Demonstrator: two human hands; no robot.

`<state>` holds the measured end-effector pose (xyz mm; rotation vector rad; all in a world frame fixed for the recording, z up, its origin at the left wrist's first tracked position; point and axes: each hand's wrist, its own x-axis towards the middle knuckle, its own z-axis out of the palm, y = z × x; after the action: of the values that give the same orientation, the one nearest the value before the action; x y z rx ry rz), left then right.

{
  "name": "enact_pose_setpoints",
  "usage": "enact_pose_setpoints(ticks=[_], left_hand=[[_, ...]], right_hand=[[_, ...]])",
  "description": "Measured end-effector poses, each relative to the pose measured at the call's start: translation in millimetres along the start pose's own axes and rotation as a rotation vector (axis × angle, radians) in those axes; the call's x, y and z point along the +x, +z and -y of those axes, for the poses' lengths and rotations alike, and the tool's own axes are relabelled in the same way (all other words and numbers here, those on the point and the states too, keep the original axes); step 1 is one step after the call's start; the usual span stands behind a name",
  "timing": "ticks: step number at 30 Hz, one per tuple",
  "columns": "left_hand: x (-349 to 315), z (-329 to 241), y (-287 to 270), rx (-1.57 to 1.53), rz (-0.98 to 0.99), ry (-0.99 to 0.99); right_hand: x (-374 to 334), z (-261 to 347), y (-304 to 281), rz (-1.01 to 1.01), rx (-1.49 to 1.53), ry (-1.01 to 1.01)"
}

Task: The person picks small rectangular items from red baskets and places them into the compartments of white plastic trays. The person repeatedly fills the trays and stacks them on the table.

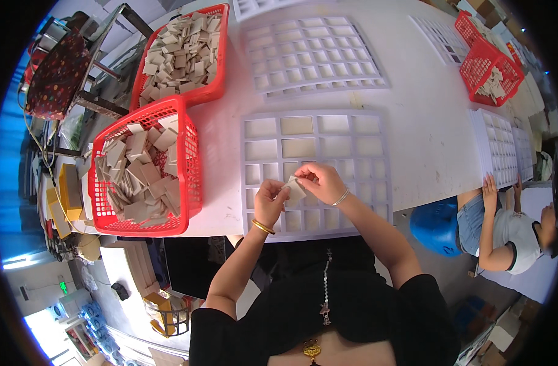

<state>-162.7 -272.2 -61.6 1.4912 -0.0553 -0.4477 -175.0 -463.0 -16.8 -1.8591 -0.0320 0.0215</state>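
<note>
pale square piece (298, 193) sits between the two hands, just over the white compartment tray (389, 158). left hand (270, 201) pinches its left side, thumb on top; right hand (320, 182) is narrow, fingertips closed on its upper corner. tray lies flat on the bench (431, 146). red basket (182, 177) of loose flat pieces (141, 165) stands left of the tray, apart from it.

Pale piece (297, 194) partly hidden by hands (268, 200), farthest tray (260, 8) cut off above, green sign (63, 285) illegibly small
</note>
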Motion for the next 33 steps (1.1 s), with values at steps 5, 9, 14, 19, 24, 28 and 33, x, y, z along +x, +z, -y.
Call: enact_pose_setpoints(ticks=[5,9,14,19,24,28,33], left_hand=[[1.1,-11.6,1.4,0.049,0.003,-0.029],[11.7,-19.8,-15.1,0.411,0.097,0.075],[19.8,-12.2,-11.8,0.629,0.206,0.094],[15.8,-17.6,1.6,0.899,0.144,0.365],[2.3,-14.7,4.4,1.311,0.21,0.544],[-0.1,-15.7,-3.2,1.256,0.26,0.501],[13.1,-21.2,-30.4,1.033,-0.112,0.506]], right_hand=[[-16.2,-6.3,-14.8,-0.213,-0.065,-0.032],[-32.8,-14.5,-24.2,-0.081,-0.168,0.028],[-39.3,-26.3,-9.9,-0.067,-0.239,-0.025],[-38.4,-25.6,-0.9,-0.059,-0.379,-0.068],[-45.1,-26.6,7.1,-0.021,-0.71,-0.243],[-51.3,-14.1,6.8,0.036,-0.841,-0.182],[-65.7,-14.4,-11.2,-0.112,-0.776,-0.111]])
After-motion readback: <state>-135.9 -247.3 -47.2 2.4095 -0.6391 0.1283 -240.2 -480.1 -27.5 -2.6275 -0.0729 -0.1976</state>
